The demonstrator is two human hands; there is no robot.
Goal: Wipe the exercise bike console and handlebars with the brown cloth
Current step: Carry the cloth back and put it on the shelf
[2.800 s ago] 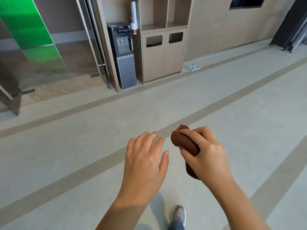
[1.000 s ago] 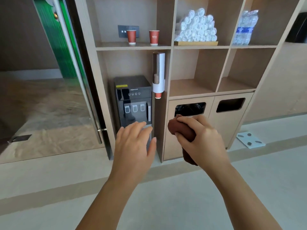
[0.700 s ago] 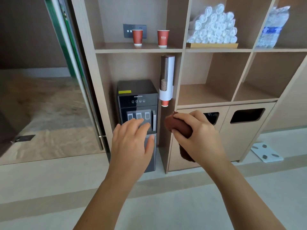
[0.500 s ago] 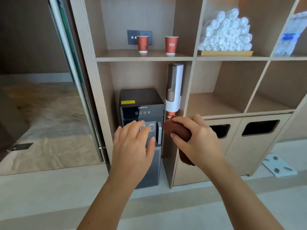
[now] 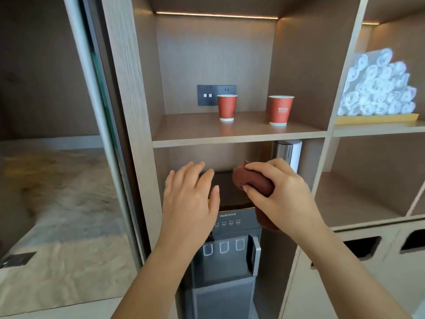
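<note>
Brown cloth [image 5: 253,183] bunched in right hand [image 5: 282,194], dangling downward

A single wide-angle camera worn on the head looks forward and slightly down, close to a wooden shelf unit [image 5: 239,134]. It faces the water dispenser [image 5: 232,247] head-on, with both forearms reaching in from the bottom edge. No second view shares the scene.

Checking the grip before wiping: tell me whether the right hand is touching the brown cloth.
Touching. The head view shows the right hand with its fingers wrapped over the bunched brown cloth, no gap visible.
</note>
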